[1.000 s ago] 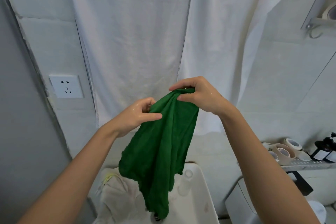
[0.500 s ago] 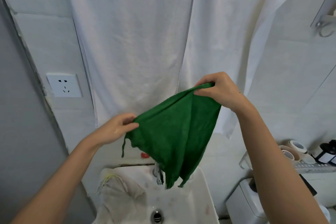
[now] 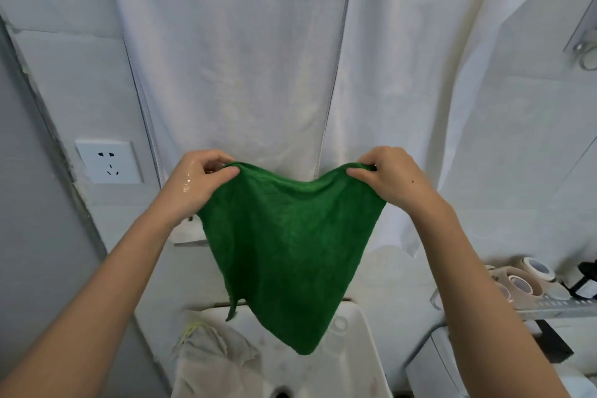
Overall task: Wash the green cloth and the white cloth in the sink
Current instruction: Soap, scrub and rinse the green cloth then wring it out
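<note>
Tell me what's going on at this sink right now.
A person holds the green cloth spread out above the sink, the left hand and right hand each pinching a top corner. The white cloth lies crumpled in the sink's left side. White towels hang on the wall behind.

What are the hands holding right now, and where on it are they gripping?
Both hold the green cloth spread above the sink: the left hand pinches its upper left corner, the right hand its upper right corner.
</note>
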